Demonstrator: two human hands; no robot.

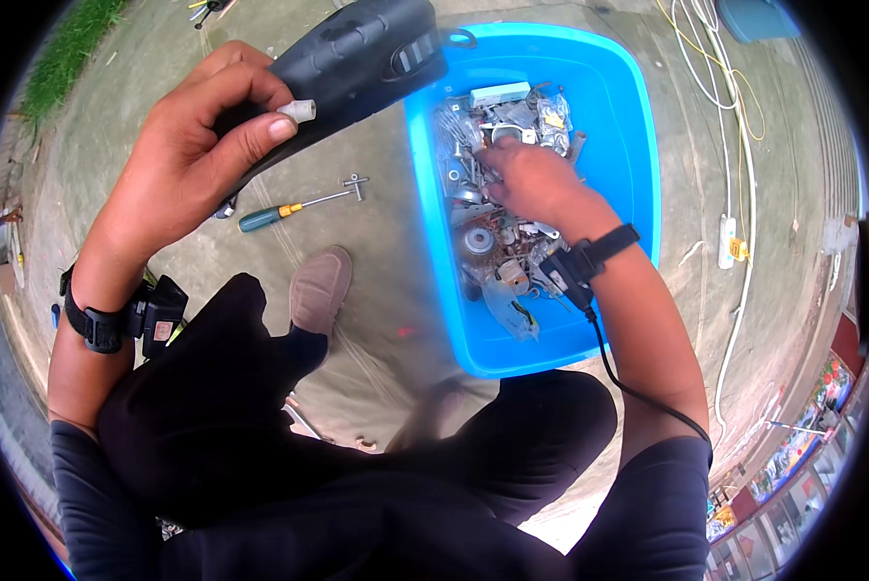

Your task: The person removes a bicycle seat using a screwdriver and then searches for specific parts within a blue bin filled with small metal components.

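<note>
My left hand [197, 136] is closed, pinching a small grey-white hollow cylinder [301, 111] between thumb and forefinger. Right behind these fingers is a long black plastic housing [357, 58] with ridges and a vented oval; whether the other fingers hold it is hidden. My right hand [536, 184] reaches into the blue tub [628, 184], over a heap of mixed metal hardware [468, 179]. Its fingers are bent and apart, their tips among the parts, and I see nothing gripped. A round grey metal piece [478, 240] lies in the heap, nearer to me than that hand.
A screwdriver [284, 213] with a green and yellow handle lies on the concrete floor, beside a small metal T-shaped piece [357, 186]. My shoe [320, 290] stands left of the tub. White cables and a power strip [726, 242] run along the right. Grass [71, 53] borders the far left.
</note>
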